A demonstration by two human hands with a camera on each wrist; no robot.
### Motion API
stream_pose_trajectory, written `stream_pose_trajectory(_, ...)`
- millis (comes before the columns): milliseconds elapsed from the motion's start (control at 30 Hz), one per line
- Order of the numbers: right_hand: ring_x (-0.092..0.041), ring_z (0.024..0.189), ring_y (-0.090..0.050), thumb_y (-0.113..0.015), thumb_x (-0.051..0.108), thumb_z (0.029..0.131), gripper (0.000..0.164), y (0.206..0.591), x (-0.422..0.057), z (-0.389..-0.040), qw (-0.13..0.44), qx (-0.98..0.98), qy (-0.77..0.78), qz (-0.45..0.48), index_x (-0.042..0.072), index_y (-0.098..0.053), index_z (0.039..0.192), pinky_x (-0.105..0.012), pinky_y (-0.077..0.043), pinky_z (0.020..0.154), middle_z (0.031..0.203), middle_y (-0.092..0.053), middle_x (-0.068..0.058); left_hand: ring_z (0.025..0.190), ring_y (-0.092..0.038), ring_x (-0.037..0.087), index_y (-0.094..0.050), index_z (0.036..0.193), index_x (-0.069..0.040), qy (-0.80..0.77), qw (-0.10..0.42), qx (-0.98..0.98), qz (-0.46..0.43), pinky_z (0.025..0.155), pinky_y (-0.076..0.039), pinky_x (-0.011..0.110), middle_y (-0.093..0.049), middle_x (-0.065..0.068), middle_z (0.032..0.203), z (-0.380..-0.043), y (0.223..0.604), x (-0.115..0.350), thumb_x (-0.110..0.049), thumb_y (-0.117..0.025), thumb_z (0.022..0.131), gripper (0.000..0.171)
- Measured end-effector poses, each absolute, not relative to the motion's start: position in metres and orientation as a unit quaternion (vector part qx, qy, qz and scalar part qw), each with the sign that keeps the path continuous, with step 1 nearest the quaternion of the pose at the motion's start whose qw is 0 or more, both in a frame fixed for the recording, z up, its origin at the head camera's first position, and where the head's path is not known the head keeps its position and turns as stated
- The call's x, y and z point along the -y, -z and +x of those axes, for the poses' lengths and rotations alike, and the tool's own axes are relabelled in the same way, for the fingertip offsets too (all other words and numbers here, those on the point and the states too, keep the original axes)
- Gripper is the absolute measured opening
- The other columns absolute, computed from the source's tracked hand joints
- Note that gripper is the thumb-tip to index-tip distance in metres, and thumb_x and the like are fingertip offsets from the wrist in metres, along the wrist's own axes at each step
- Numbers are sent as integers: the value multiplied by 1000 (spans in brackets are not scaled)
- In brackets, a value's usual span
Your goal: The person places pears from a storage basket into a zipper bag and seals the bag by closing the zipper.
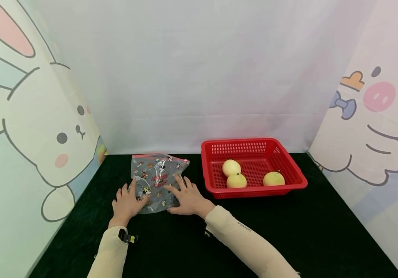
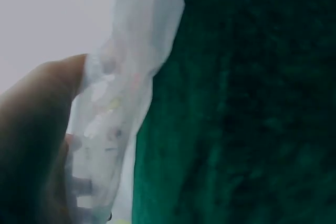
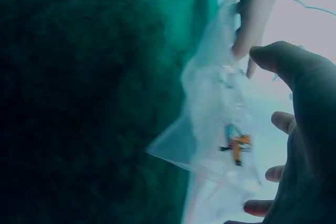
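A clear plastic zip bag (image 1: 158, 175), printed with small cartoon figures and red lettering, lies on the dark green cloth with its red-edged top toward the back wall. My left hand (image 1: 126, 204) spreads its fingers at the bag's lower left edge; the thumb reaches onto the print. On the other side, my right hand (image 1: 189, 200) has its fingers spread over the bag's right edge. In the right wrist view, the fingers of the right hand (image 3: 310, 103) are apart, with nothing between them. The left wrist view shows the bag's crinkled film (image 2: 121, 77) beside the left hand.
A red perforated plastic basket (image 1: 254, 144) stands to the right of the bag. Three pale yellow round fruits lie in it: two on the left (image 1: 231, 167) and one on the right (image 1: 273, 178). A white back wall (image 1: 199, 77) and cartoon-printed side panels surround the table.
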State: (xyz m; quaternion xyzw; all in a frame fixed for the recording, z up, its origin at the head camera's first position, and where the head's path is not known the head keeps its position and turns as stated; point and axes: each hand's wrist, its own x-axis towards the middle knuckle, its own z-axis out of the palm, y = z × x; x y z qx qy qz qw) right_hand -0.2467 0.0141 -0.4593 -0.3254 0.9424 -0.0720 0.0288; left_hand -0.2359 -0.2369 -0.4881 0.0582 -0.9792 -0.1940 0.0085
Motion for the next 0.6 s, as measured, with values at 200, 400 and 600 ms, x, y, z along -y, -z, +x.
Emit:
stream_pose_trajectory(200, -39, 140, -30, -62, 61, 90, 76, 471, -5, -249, 66, -946, 58, -312, 37, -31, 156, -54, -38, 105, 166, -6, -7, 130, -26, 64, -8, 157, -1, 198, -10, 978, 60, 97, -30, 74, -18, 44, 148, -236, 495, 235, -57, -59, 91, 100)
stream_pose_trajectory(400, -34, 133, -36, -66, 54, 90, 67, 474, -3, -251, 53, -947, 36, -314, 32, -44, 149, -48, -42, 100, 162, -17, -9, 125, -32, 61, -10, 157, 1, 207, 7, 977, 58, 94, -33, 71, -23, 44, 144, -235, 498, 232, -49, -65, 89, 100)
stream_pose_trajectory(600, -33, 122, -38, -72, 45, 89, 58, 481, -3, -254, 47, -939, 61, -334, 25, -53, 140, -42, -46, 92, 159, -20, -14, 112, -39, 54, -18, 154, 3, 222, 66, 972, 45, 84, -41, 65, -31, 40, 131, -237, 503, 230, -28, -68, 89, 88)
